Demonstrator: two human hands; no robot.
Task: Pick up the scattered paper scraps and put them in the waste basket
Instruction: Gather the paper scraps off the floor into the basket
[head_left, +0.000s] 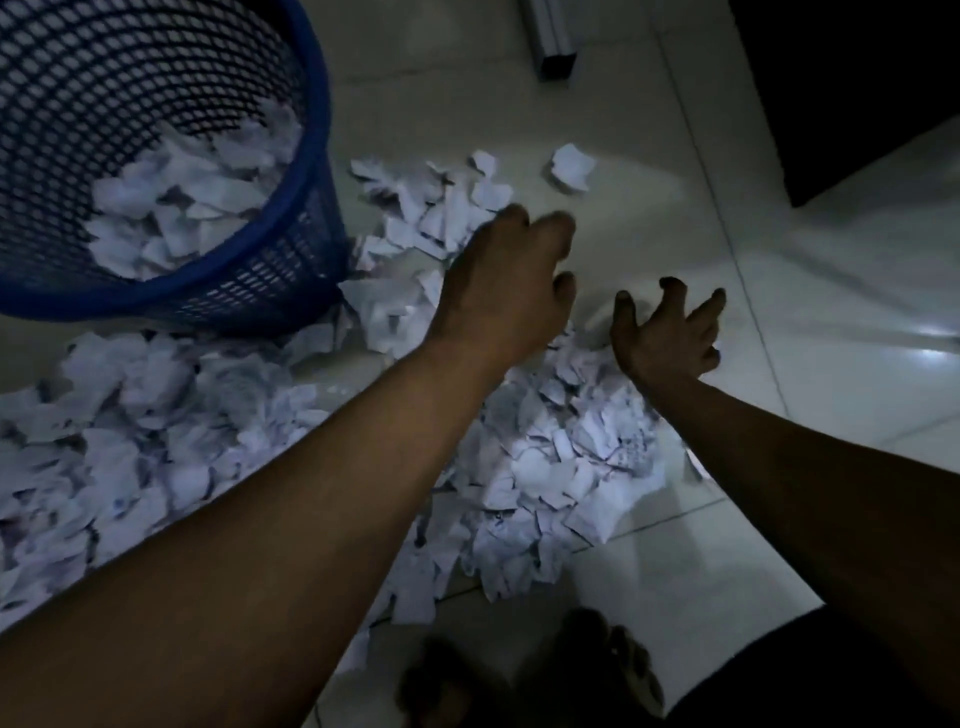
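Observation:
A blue mesh waste basket (306, 208) stands at the upper left with several white paper scraps (171, 208) lying inside it. Many more torn paper scraps (561, 467) cover the pale tiled floor around and below the basket. A single crumpled scrap (571, 166) lies apart, farther away. My left hand (504, 280) hovers over the scraps just right of the basket, fingers loosely curled, holding nothing. My right hand (670, 332) is beside it above the pile's far edge, fingers spread and empty.
A grey metal furniture leg (553, 47) stands at the top centre. A dark piece of furniture (857, 104) fills the upper right. My bare foot (597, 670) rests on the floor at the bottom edge. Bare tiles (831, 338) lie to the right.

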